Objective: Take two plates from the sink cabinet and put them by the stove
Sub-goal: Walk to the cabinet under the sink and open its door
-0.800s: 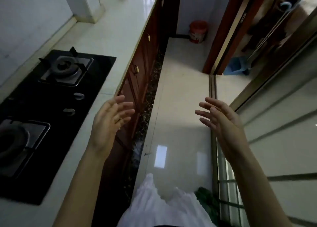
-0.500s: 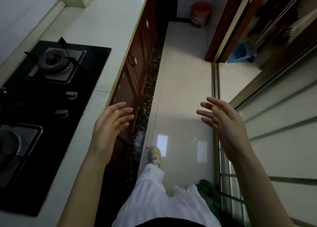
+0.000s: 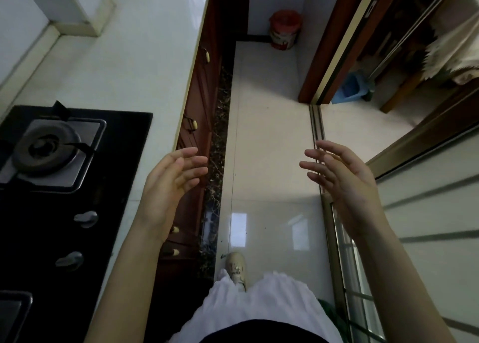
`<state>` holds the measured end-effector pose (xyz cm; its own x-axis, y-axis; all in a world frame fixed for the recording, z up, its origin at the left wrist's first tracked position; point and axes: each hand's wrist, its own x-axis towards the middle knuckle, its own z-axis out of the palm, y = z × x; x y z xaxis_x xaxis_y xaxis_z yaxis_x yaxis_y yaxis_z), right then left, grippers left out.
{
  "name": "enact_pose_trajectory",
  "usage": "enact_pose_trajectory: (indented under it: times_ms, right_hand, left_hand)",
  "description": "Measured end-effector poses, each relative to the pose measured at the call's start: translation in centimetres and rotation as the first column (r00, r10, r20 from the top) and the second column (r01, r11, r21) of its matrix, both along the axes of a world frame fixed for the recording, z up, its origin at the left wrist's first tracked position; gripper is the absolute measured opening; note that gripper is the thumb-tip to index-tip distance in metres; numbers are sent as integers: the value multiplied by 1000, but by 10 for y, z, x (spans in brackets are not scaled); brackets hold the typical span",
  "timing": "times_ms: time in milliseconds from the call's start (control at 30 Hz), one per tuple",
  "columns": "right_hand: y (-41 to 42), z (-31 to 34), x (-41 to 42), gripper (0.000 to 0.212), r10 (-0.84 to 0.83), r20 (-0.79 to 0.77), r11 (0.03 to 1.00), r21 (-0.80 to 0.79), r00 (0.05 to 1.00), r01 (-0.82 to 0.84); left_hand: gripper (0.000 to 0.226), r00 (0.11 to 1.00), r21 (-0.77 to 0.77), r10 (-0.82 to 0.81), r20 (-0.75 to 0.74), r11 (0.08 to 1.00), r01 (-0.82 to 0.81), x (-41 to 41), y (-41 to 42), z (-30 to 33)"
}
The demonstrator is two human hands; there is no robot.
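Fingers (image 3: 191, 161) of the left hand (image 3: 168, 184) are spread and slightly curled, with nothing held between them; the fingers (image 3: 315, 166) of the right hand (image 3: 342, 179) are likewise spread apart and empty. Both palms are turned toward each other above the floor (image 3: 269, 140), well apart.

The left hand is seen just to the right of the stove (image 3: 59, 176), over the front edge of the white surface (image 3: 124, 62) into which the stove is set. The stove's nearer burner (image 3: 49, 148) and two knobs (image 3: 85, 218) are visible. Below the surface's edge, further right of the stove, dark wooden cabinet doors (image 3: 199, 104) with pale handles are shown closed. No plates can be seen, and the sink cabinet cannot be told from the other doors.

Beyond the stove, at the far end of the floor, a red bucket (image 3: 283, 30) is stood against the wall. A shoe (image 3: 237, 267) and white clothing (image 3: 259, 309) are seen below the hands.
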<state>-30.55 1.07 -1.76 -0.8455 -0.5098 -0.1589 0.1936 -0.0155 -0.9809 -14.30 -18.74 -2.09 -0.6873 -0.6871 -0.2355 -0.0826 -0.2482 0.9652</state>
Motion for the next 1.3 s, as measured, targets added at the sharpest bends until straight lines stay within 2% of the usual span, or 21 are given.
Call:
enact_pose_trajectory:
  times_ms: [233, 467, 600, 933, 1067, 1300]
  right_hand:
    - [-40, -1, -32, 23, -42, 55, 999, -5, 998, 42]
    - [-80, -9, -82, 25, -9, 19, 998, 57, 1000, 8]
    - [-93, -18, -134, 26, 12, 50, 996, 84, 999, -16]
    - [-125, -12, -310, 26, -85, 87, 992, 102, 993, 76]
    - [-146, -13, -367, 23, -53, 105, 993, 114, 993, 41]
    - [-197, -27, -440, 23, 46, 177, 991, 113, 983, -67]
  left_hand:
    - [33, 996, 22, 85, 23, 996, -86, -23, -42, 6]
    - [29, 988, 73, 113, 105, 990, -121, -76, -69, -4]
    - [29, 990, 86, 107, 95, 990, -115, -126, -87, -9]
    - [28, 999, 94, 38, 23, 995, -40, -310, -146, 5]
    - [28, 994, 141, 107, -12, 985, -105, -368, -173, 8]
    - [30, 983, 263, 182, 18, 948, -180, -436, -219, 2]
